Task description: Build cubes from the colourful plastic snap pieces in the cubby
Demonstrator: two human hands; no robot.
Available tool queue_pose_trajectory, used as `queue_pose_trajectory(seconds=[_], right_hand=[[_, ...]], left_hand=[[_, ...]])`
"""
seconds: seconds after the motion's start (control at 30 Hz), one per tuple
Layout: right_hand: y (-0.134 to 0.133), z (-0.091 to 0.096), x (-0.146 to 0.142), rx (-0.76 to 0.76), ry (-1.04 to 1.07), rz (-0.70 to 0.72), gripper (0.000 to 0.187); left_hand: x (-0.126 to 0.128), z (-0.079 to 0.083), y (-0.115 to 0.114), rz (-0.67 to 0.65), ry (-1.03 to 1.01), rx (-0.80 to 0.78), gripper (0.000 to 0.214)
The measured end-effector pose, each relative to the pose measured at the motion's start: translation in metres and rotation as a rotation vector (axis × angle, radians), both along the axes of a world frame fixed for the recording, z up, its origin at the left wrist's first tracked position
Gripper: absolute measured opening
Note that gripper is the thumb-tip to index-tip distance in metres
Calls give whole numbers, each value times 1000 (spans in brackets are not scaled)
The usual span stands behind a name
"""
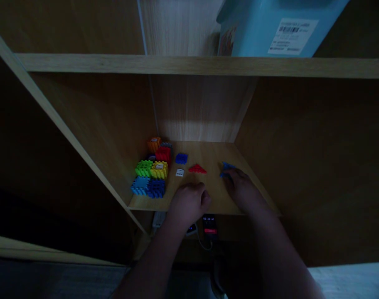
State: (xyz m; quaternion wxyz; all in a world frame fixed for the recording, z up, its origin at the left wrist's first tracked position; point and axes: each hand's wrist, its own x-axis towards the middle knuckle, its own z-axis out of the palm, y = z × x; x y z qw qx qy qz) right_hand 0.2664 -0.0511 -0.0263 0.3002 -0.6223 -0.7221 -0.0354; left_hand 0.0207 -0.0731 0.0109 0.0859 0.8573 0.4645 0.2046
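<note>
My right hand (241,189) is at the right side of the cabinet shelf, its fingers closed on a blue plastic building piece (227,165) with a pointed, triangular look. The fingers cover part of that piece. Near the shelf's front edge, my left hand (189,201) is curled into a fist; whatever it may hold is hidden. Beyond the fist lie a flat red triangular piece (197,168), a small white piece (180,172) and a dark blue notched piece (181,158).
Notched block cubes crowd the shelf's left side: orange (154,144), red (163,154), green (143,168), yellow (159,169), light blue (141,185) and dark blue (156,188). A light blue bin (252,33) stands on the upper shelf (189,65). Below is a lit phone (210,224) with a cable.
</note>
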Motion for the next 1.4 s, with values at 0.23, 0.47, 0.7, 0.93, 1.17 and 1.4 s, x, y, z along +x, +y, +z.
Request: queue_pose_trajectory(seconds=[0.23,0.47,0.7,0.93,1.17,1.4], right_hand=[[-10,9,-10,9,27,-64,24],[-11,12,-13,-8,-4,-62,26],[-11,8,-11,14,-2,-47,24],[-12,10,-13,-14,14,-66,22],[-13,13,-15,-20,41,-6,22],[-15,19,-13,-17,120,144,20]], left_hand=[[-1,0,0,-86,-43,91,5],[3,-5,3,-109,-27,76,45],[5,-5,8,-62,-17,76,55],[7,-7,15,-61,0,29,62],[6,-10,16,-61,-5,46,63],[5,-10,14,-89,-60,89,58]])
